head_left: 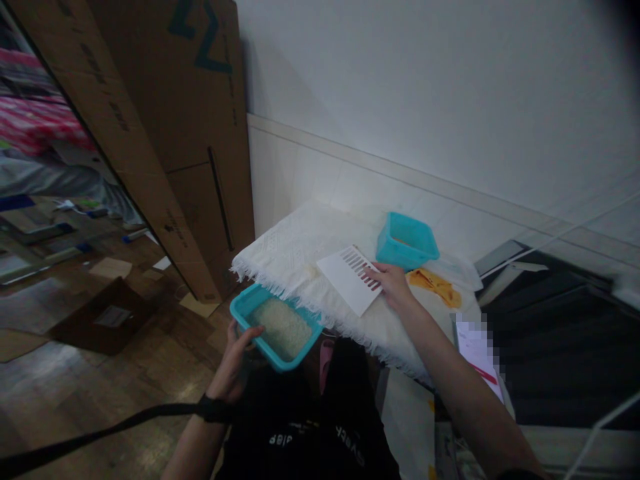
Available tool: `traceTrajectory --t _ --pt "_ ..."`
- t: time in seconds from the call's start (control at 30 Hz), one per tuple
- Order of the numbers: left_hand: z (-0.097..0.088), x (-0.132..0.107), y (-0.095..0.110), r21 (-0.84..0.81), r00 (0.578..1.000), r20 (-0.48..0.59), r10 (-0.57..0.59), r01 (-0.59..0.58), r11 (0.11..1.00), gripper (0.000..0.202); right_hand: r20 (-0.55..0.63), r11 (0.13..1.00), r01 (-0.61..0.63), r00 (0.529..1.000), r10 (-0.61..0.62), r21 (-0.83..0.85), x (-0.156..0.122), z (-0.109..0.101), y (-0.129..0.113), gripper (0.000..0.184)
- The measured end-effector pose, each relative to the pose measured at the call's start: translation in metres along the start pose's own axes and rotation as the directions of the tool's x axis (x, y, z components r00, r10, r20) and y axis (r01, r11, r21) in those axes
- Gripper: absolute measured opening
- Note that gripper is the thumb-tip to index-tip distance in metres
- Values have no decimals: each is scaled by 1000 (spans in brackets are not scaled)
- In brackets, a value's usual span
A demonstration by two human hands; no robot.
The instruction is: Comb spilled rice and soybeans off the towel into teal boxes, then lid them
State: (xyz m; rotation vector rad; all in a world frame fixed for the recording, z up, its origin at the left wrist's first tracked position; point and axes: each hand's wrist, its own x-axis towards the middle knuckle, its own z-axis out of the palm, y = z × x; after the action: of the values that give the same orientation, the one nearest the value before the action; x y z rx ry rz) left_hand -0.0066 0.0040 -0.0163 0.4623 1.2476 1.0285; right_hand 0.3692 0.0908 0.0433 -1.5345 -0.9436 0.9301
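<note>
A table under a white cloth (290, 253) stood by a white wall. At its near edge the left hand (234, 363) gripped a blue tray (245, 308) of rice, thumb over the rim. The right hand (393, 283) lay flat, fingers spread, on a white card (347, 279). Behind it stood a second tray (406, 241).

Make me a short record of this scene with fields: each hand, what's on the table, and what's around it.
left hand: grips the near rim of a teal tray of white grains, held at the table's edge
right hand: rests open on a white slotted card
table: white fringed cloth; a teal tub behind the card; an orange wrapper beside the hand
surroundings: cardboard boxes leaning at left
</note>
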Motion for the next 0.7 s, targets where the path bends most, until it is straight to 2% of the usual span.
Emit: traceTrajectory --t 0.17,0.33,0.47,0.57,0.7 --pt "-2 1 2 -14 1000 7 3 -3 1000 91 109 998 -43 993 39 37 -15 10 7 53" --pt "-3 1 2 -12 1000 20 17 -17 1000 88 239 997 -75 968 70 12 -44 22 6 59" --pt "-3 0 3 -3 1000 10 20 -20 1000 89 322 998 -52 945 55 -19 -61 31 2 61" --pt "-3 -1 5 -1 1000 2 10 -10 1000 87 231 999 39 972 -38 -3 -49 30 -7 62" --pt "-4 -2 9 -4 1000 6 -6 6 1000 87 13 995 99 995 -99 -16 -6 24 -21 54"
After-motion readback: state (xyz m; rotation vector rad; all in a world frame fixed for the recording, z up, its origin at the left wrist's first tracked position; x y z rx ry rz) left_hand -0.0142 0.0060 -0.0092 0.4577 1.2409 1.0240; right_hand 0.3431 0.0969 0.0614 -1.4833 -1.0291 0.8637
